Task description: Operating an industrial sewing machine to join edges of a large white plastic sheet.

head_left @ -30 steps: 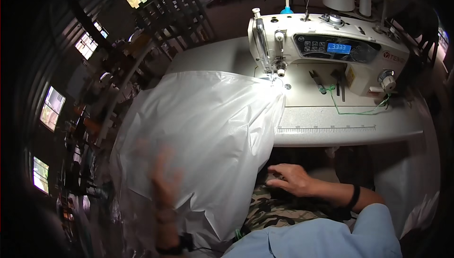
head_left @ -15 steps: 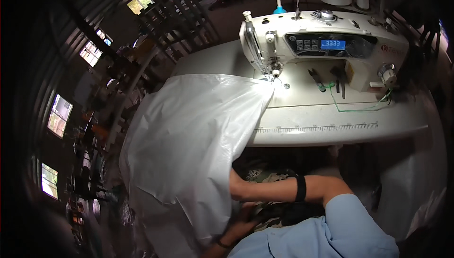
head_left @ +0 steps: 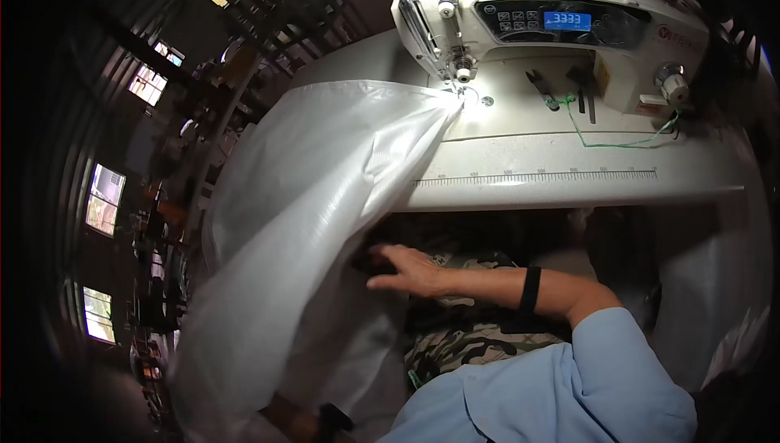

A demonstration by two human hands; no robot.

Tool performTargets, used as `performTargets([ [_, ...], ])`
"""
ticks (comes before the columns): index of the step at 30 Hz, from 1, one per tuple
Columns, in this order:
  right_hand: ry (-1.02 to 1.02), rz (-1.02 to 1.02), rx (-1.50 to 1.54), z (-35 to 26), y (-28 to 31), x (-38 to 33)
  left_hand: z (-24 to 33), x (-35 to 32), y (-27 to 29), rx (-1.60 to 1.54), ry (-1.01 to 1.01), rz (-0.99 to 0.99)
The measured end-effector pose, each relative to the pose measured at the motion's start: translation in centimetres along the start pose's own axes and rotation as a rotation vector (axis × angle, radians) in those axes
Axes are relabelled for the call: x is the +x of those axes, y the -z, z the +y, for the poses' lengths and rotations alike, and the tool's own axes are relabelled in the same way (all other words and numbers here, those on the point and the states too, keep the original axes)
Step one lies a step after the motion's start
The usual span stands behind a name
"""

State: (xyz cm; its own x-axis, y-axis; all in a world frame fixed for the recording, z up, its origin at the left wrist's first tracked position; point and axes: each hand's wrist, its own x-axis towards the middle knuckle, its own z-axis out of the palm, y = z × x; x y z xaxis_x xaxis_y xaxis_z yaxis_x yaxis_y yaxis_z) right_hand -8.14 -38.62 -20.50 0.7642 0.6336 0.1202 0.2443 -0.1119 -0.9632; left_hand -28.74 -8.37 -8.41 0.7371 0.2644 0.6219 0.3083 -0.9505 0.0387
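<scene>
A large shiny whitish-grey plastic-like sheet [head_left: 268, 175] hangs from the sewing machine [head_left: 561, 36] down over the table's left front edge. Its upper right corner lies under the lit needle area. My right hand [head_left: 409, 271] is below the table edge, beside the sheet's hanging folds, with fingers stretched out and apart and nothing seen in them. At the bottom, my left hand [head_left: 279, 412] goes behind the sheet. Its fingers are hidden, and a black band shows at the wrist.
On the machine bed lie small thread snips [head_left: 539, 89] and dark slim tools [head_left: 587, 95], with a green cord [head_left: 621, 145] trailing from the snips. A ruler strip [head_left: 536, 176] runs along the table's front. Windows and cluttered racks stand at the left.
My right hand has come out from behind the sheet. My left arm has moved left, swinging the lower sheet leftward into a long fold. The view has shifted, so the machine sits higher.
</scene>
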Motion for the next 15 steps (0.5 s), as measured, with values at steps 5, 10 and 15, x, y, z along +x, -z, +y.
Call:
performTargets([
  [5, -0.179, 0.292, 0.249, 0.3, -2.9, 4.2, -1.6, 8.3, 7.8, 0.218, -0.132, 0.324],
  [10, 0.075, -0.116, 0.817, -2.5, -3.4, 8.8, -1.5, 13.1, 14.3, 0.428, -0.228, 0.508],
  [15, 0.105, 0.28, 0.883, -4.2, -3.5, 6.9, -0.8, 16.2, 19.5, 0.616, -0.278, 0.658],
])
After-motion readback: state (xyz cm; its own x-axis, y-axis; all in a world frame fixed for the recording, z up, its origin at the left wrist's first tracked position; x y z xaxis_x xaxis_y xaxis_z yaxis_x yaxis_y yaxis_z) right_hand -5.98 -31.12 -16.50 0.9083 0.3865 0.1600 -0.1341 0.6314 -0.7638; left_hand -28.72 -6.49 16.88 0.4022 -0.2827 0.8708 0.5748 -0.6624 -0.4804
